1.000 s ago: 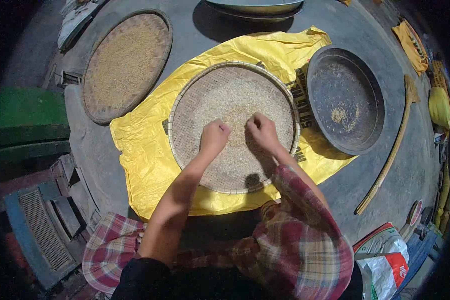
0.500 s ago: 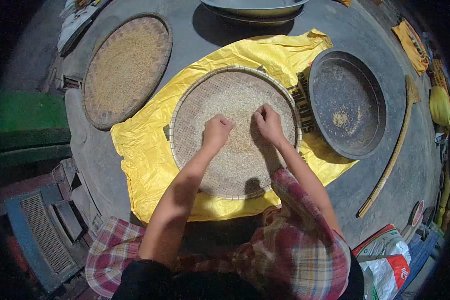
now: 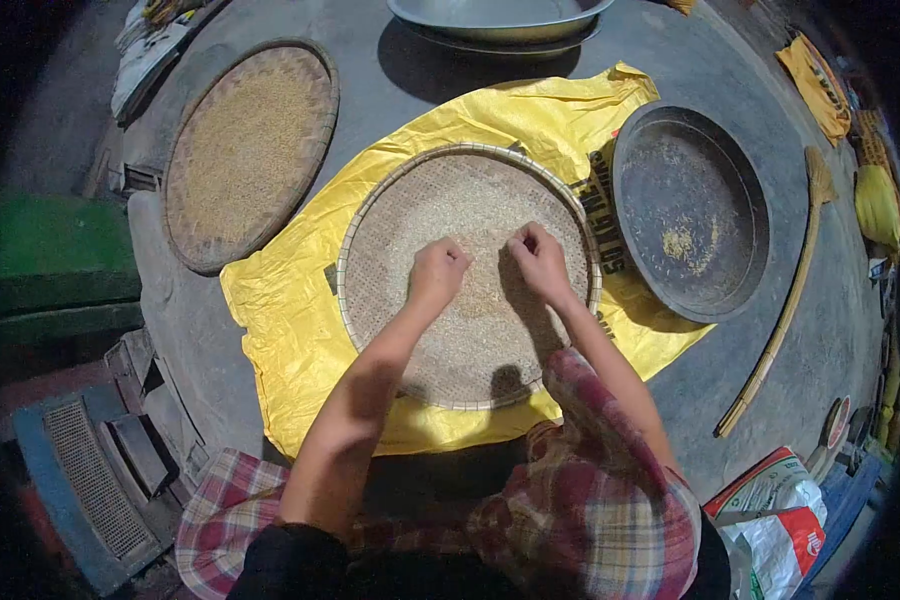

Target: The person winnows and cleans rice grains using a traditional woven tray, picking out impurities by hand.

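Note:
A round woven bamboo tray point(image 3: 375, 300) holds pale grain point(image 3: 470, 350), with a browner patch of unhusked grain point(image 3: 482, 290) near its middle. Just over the left side of that patch is my left hand point(image 3: 440, 272), its fingers pinched together. My right hand point(image 3: 540, 262) hovers at the patch's right side, thumb and fingers also closed in a pinch. Whatever sits between the fingertips of either hand is too small to make out. Under the tray lies a yellow woven sack point(image 3: 285, 350), spread on the floor.
At the upper left, another bamboo tray point(image 3: 250, 150) is full of golden grain. A dark metal basin point(image 3: 660, 180) on the right contains a little grain. Beyond it lies a broom point(image 3: 795, 290). A large metal pan point(image 3: 500, 12) stands at the top, and printed bags point(image 3: 780, 530) are at lower right.
The camera view has tilted a little, so the tray sits slightly lower. Both hands stay over the grain, with small shifts of the pinched fingers.

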{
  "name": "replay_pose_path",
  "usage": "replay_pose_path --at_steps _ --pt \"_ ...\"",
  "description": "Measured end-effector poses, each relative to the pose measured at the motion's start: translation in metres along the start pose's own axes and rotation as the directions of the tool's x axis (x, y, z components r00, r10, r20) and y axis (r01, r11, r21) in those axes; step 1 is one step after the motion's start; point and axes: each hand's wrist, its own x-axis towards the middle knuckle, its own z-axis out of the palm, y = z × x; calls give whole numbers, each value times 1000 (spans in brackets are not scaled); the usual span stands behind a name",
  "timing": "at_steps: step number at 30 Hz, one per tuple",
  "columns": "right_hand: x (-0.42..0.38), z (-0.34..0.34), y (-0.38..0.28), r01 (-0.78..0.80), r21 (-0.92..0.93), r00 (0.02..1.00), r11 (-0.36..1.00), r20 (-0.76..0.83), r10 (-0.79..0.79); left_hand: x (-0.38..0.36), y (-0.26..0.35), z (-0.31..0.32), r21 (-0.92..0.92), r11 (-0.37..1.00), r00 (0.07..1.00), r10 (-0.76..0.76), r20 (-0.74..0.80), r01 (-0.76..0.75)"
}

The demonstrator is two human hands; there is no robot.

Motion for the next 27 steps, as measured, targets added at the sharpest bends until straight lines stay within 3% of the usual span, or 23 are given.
replay_pose_path --at_steps 1,5,7,8,10,11,12,14,15,16,17,19,23,25,26,27 --pt "4 -2 6 -45 69 999 997 34 43 -2 3 -5 -60 993 994 -99 46 102" --pt "7 13 9 36 104 999 994 23 -39 6 -20 3 -237 959 987 -144 77 159" --pt "4 20 4 292 -122 956 949 81 -284 4 -15 5 -157 988 998 -5 -56 -4" --pt "3 22 6 294 -120 955 948 81 -286 4 -10 4 -156 988 998 -5 -59 -4" --pt "1 27 9 393 -323 917 861 73 -391 4 1 5 -125 992 1000 15 25 -11" --pt "0 26 8 395 -321 917 861 75 -393 3 6 7 -121 988 995 95 -27 -98" --pt "-3 24 8 342 -273 938 899 38 -345 5 2 13 -122 988 995 92 -28 -94" --pt "-9 16 2 289 -227 955 930 7 -295 11 -3 25 94 933 914 359 -190 -347" --pt "-12 11 -1 198 -160 980 967 6 -200 12 -8 29 89 934 914 358 -192 -347" --pt "-13 7 -1 103 -92 995 990 10 -103 10 -5 25 57 953 947 302 -113 -297" --pt "-13 3 2 102 -94 995 990 8 -102 8 -3 21 33 969 969 246 -30 -245" --pt "-14 0 4 11 -86 1000 996 26 -9 0 -1 9 -26 982 982 189 -18 -189" --pt "-15 6 -1 36 -98 998 995 62 -30 -17 -13 -4 -89 995 998 34 -59 -39" --pt "-14 17 4 317 -135 948 939 69 -310 -20 -22 -2 -56 990 986 121 -116 -129" --pt "-15 21 6 320 -134 947 938 69 -313 -21 -25 0 -25 976 963 209 -170 -216" --pt "-18 24 8 358 -247 933 900 123 -337 -22 -27 2 -25 976 962 209 -173 -217"
